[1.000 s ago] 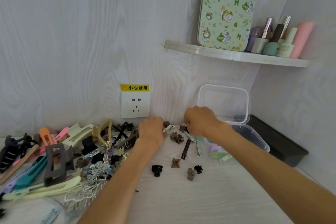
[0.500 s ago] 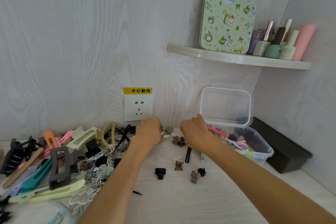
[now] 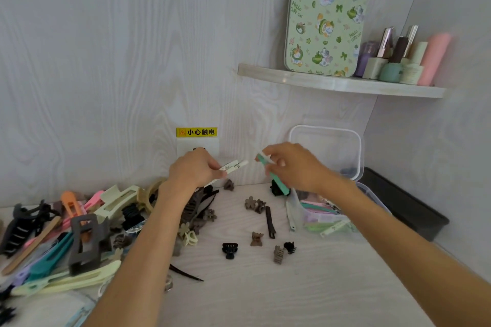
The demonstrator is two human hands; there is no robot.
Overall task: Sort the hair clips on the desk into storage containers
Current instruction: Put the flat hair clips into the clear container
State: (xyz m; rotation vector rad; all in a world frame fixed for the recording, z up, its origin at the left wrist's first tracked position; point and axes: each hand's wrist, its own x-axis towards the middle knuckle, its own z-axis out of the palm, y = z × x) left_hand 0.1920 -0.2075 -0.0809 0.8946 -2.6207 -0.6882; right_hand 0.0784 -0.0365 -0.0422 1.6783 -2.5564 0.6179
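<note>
My left hand (image 3: 195,168) is raised above the desk and pinches two slim white snap clips (image 3: 235,166) that point right. My right hand (image 3: 291,164) holds slim clips too, a teal one (image 3: 276,179) slanting down and a white tip above it. Just right of that hand stands a clear plastic container (image 3: 370,195) with several pastel slim clips inside. A big pile of claw clips and long clips (image 3: 79,233) covers the desk's left. Small brown and black mini claw clips (image 3: 256,239) lie scattered mid-desk, with a dark bar clip (image 3: 270,221) among them.
The container's clear lid (image 3: 325,150) leans on the wall behind it. A black tray (image 3: 403,202) sits in the right corner. A wall socket with a yellow label (image 3: 196,132) is behind my hands. A shelf (image 3: 342,83) above carries a green tin and bottles.
Both hands have lifted off the desk by the wall, each now holding slim clips picked from there. The view has tilted slightly.
</note>
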